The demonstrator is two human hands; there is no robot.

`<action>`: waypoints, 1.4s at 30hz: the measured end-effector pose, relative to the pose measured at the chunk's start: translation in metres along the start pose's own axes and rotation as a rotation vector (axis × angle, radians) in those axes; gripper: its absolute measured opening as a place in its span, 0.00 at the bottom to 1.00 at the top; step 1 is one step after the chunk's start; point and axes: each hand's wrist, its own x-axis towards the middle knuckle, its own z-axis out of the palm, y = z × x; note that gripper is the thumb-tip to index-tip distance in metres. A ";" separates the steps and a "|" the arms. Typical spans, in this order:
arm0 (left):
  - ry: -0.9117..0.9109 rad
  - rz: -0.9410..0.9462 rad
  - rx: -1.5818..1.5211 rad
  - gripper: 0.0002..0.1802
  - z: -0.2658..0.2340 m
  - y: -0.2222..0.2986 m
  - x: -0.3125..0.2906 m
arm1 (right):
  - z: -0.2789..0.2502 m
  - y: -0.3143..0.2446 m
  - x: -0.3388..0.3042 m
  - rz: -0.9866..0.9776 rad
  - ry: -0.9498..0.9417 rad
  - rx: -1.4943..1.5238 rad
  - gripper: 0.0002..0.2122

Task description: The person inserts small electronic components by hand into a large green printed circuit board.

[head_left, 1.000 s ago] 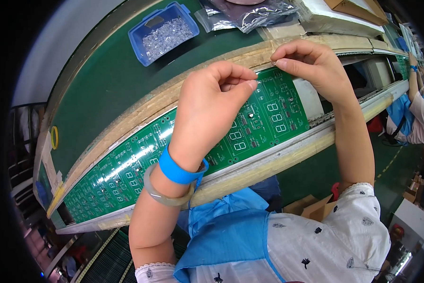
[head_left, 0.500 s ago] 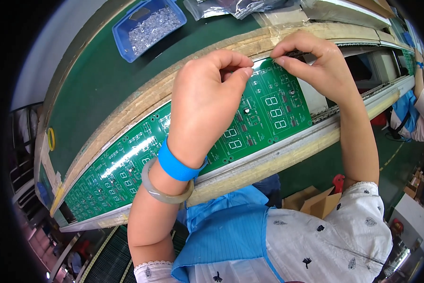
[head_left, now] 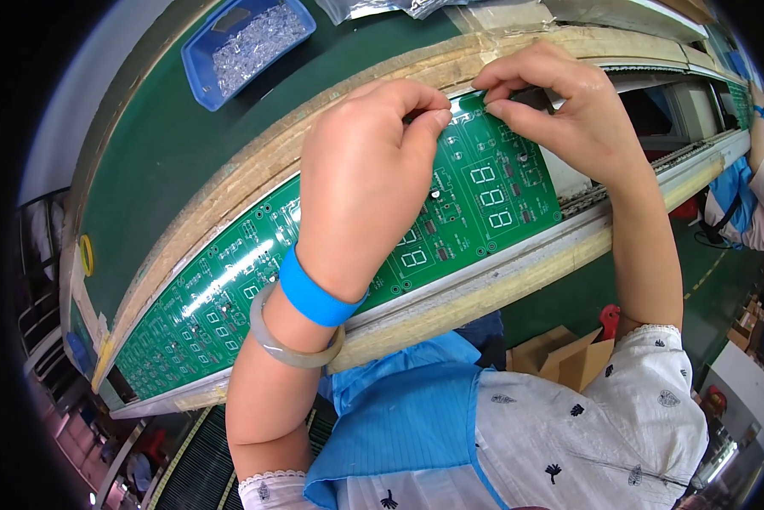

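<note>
Thumb and forefinger of the bare right hand (head_left: 582,106) had parted slightly since a second earlier. A dark green tabletop (head_left: 195,161) stretched beyond the far edge of the long green circuit-board strip (head_left: 462,223), which lay beneath both hands. A blue rectangular plastic tray (head_left: 196,72) sat there. Near that edge, the bare left hand's (head_left: 360,161) thumb and forefinger nearly met; whether either hand pinched anything could not be told. Tiny clear pieces (head_left: 258,47) lay in the tray.

The fingers (head_left: 511,68) of the right hand (head_left: 584,117) have spread slightly farther apart.
</note>
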 end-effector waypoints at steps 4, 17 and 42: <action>0.001 0.138 0.197 0.09 0.004 0.002 0.002 | 0.000 -0.002 0.001 -0.029 0.009 -0.049 0.13; 0.050 0.288 0.379 0.04 0.015 0.000 0.005 | 0.005 -0.009 0.005 -0.162 0.042 -0.188 0.17; -0.065 0.298 0.640 0.05 0.022 0.013 0.016 | 0.006 -0.003 0.000 -0.147 0.098 -0.166 0.17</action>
